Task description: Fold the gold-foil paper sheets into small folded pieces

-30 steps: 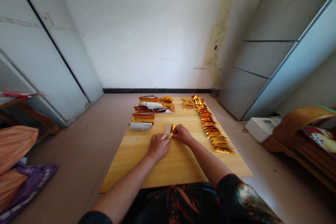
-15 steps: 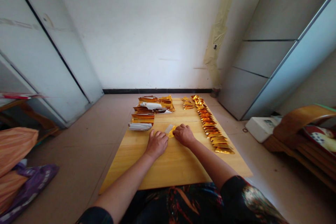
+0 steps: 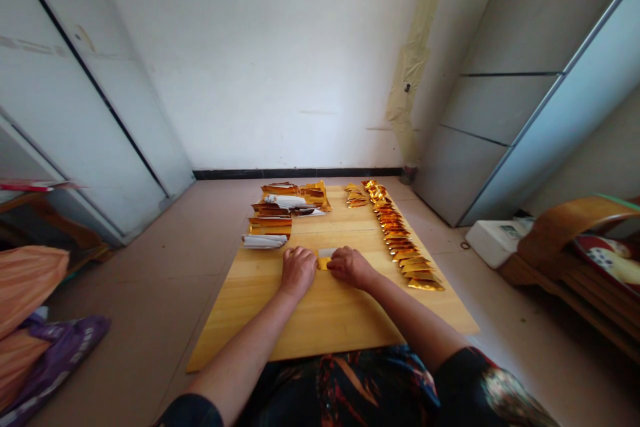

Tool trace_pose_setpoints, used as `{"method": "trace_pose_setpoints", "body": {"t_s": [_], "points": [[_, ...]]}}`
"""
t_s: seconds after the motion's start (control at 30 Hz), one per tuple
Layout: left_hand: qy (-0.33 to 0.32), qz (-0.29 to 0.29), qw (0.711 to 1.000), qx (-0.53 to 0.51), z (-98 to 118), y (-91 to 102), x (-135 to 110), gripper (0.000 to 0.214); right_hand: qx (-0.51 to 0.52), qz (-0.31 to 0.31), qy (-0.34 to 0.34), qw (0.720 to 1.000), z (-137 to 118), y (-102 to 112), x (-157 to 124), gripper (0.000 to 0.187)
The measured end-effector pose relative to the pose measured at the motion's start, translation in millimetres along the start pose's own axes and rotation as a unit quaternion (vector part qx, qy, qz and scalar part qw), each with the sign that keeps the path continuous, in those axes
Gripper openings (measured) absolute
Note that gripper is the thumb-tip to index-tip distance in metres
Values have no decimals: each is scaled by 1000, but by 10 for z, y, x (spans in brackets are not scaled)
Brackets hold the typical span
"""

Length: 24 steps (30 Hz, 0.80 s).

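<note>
Closest in view are the sleeves of a dark patterned top, and the bare forearms reach out from them onto a pine board lying on the tiled floor. The left hand sits knuckles-up, fingers curled down, and the right hand lies flatter, fingers pointing toward the left hand. Between them, just touching both, is a small gold-foil piece with a white paper edge showing above it. Whether the fingertips pinch it or only press it is hidden by the hands.

Just past the left hand lie white-backed folded strips and stacks of gold foil — loosely piled, running up the board. To the right, a long row of folded gold-foil triangles follows the board's edge, with a small heap of gold pieces beside its far end.

Off the board sit a purple bag and an orange cloth on the left, and a white box and curved wooden chair on the right. Beyond everything — a white wall with a black skirting strip.
</note>
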<state>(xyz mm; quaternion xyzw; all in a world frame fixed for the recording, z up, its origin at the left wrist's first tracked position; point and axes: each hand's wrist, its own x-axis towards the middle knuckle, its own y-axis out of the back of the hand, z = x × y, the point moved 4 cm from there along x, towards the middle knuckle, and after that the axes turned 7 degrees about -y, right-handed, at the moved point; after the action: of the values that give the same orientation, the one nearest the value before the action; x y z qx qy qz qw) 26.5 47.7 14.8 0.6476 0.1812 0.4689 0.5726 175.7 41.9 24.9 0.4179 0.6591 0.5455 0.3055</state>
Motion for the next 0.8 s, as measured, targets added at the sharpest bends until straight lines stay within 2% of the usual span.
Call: {"method": "trace_pose_setpoints", "body": {"t_s": [0.13,0.37,0.53,0.67,0.8], "points": [[-19,-15,1000,-15,16,-54,21,19,18,22,57,998,86,-10,1,18],[-38,-23,999,15,105,-3,-45,19,16,44,80,996,265,-20,-26,19],[-44,-23,998,30,152,50,-62,21,-85,29,54,994,203,-22,-56,23],[-69,-50,996,40,159,24,11,26,-154,-6,77,985,95,-17,-73,21],[-66,-92,992,60,169,-42,58,27,-181,7,107,978,53,-43,-79,25]]}}
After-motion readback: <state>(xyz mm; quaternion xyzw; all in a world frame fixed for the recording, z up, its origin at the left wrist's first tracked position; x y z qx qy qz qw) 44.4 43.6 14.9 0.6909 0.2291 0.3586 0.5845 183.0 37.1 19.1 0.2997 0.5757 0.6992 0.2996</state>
